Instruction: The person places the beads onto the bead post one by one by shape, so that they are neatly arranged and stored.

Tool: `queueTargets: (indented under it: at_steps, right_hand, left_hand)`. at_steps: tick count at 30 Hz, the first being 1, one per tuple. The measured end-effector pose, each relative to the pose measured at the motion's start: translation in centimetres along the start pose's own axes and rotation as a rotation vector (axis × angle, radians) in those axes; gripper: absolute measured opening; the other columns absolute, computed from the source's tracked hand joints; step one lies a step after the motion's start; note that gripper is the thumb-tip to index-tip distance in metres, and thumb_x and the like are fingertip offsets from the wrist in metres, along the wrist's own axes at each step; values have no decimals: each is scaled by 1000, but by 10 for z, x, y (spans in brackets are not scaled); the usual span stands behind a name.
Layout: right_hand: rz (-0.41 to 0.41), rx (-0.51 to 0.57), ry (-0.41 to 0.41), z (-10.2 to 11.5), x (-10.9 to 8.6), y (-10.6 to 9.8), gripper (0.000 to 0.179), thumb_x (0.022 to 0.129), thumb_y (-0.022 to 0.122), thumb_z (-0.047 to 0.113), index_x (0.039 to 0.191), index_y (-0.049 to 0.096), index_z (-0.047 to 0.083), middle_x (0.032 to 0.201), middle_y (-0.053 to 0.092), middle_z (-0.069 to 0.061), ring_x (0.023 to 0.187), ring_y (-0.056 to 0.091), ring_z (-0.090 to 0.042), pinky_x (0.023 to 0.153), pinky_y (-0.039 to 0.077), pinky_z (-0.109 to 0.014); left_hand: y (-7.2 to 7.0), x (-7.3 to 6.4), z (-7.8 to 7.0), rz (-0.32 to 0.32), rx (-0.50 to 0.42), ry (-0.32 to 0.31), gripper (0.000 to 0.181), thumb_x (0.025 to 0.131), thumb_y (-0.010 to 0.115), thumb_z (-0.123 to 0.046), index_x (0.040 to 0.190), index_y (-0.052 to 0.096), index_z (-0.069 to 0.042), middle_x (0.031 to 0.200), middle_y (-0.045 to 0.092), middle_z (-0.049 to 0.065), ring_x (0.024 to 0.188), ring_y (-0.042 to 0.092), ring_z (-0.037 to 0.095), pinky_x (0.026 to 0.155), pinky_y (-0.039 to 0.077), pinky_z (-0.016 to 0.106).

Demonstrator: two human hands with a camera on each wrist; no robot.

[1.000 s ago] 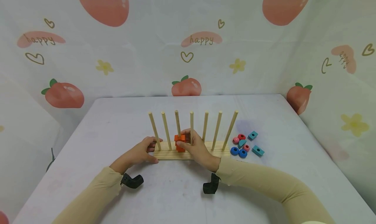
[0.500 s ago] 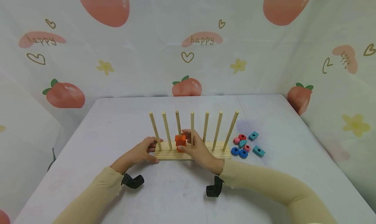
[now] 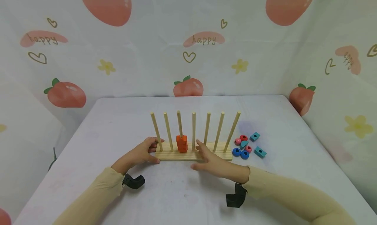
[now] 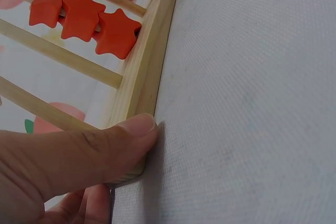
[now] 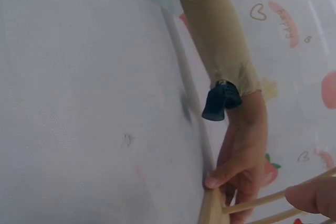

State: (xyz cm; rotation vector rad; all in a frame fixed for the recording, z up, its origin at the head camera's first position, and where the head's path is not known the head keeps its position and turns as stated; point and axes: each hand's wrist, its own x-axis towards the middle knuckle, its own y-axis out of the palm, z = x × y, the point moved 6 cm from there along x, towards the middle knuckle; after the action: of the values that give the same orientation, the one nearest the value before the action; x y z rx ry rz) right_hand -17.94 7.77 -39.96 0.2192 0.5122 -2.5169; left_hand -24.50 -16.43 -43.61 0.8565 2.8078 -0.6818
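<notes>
While the fingers of the right hand [image 3: 216, 162] are spread and relaxed, with the thumb well apart, they have hold of nothing; their tips are near the middle peg [image 3: 193, 130], at the front side of the wooden base [image 3: 176, 157]. Whether they touch the wood, I cannot tell. The left hand [image 3: 140, 152] grips the left end of this base, the thumb at the front edge and the other fingers bent around behind.

Between the two hands, three orange stars [image 3: 181, 144] are stacked on the third peg [image 3: 179, 121] from the left, and the lowest one sits down at the base. The other six pegs carry nothing.

Farther out, on the desk [image 3: 165, 198] just beside the right end of the base, lie the loose pieces: two blue beads [image 3: 244, 154], one red bead [image 3: 243, 138], two pink beads [image 3: 248, 149], a teal half-round piece [image 3: 243, 144] and two teal blocks [image 3: 260, 152].

In my judgement, the threading of pieces is in hand, and the star stack seems just released. The next move probably calls for the right hand to pinch one loose piece and bring its hole over a peg, while the left steadies the base.
</notes>
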Motion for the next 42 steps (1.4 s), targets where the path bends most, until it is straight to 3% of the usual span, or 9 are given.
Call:
queueTargets:
  at_steps: [5,13,18,21,26,29,34,38,42]
  right_hand:
    - [94,-33,-23,-1,-24,-14,84,95,62,23,155,7,5,159,14,-22,145,17,-43,113,23,-61]
    - [120,-97,-95,-3,-61,-53,62,98,57,27,149,32,3,153,31,-24,136,33,-49,107,36,-59]
    - [119,-77,-165,-6,-76,-79,42,100,53,19,138,46,0,140,47,-25,129,46,-40,100,47,-30]
    - [80,-74,-198,-11,-80,-96,36,100,52,16,131,49,-2,131,54,-25,122,56,-26,94,47,-17]
    - [-62,-134,-238,-24,-77,-123,31,100,52,14,126,51,-3,122,59,-26,109,62,-10,88,50,-20]
    - [-144,-169,-226,-35,-72,-134,30,99,53,14,125,53,-3,122,60,-25,108,62,-15,85,52,-24]
    - [-221,-242,-208,-49,-67,-145,34,98,57,14,126,52,-4,121,60,-24,108,61,-33,80,55,-26]
    - [-273,-349,-181,-57,-67,-154,35,95,61,15,126,54,-1,118,63,-20,106,61,-35,80,55,-26]
    - [-312,-410,-136,-65,-65,-164,35,94,63,15,125,55,0,117,63,-18,106,61,-34,85,55,-37]
  left_hand:
    - [1,1,-2,19,10,30,81,71,79,7,140,37,6,135,30,26,127,45,41,100,48,42]
    - [1,0,-4,11,22,13,81,71,80,6,141,38,5,134,31,25,127,44,41,103,45,44]
    - [1,-1,-4,12,28,14,81,72,80,6,141,37,5,134,30,25,129,42,42,104,45,44]
    - [1,-1,-4,13,18,17,80,72,79,7,141,37,6,135,30,26,129,43,42,101,47,42]
    - [2,-1,-4,18,4,26,80,72,78,8,140,37,6,137,30,27,127,45,42,99,49,40]
    - [2,-1,-3,20,0,26,80,72,78,8,141,36,6,138,30,27,127,45,41,99,49,40]
    - [2,0,-3,15,-4,20,80,72,78,7,141,36,6,137,30,27,127,45,41,99,49,40]
    - [2,0,-2,15,-26,20,81,72,78,8,141,37,5,138,28,26,128,44,42,98,49,38]
    - [2,-1,-1,15,-40,21,82,71,78,9,141,37,5,138,27,26,129,43,42,97,49,36]
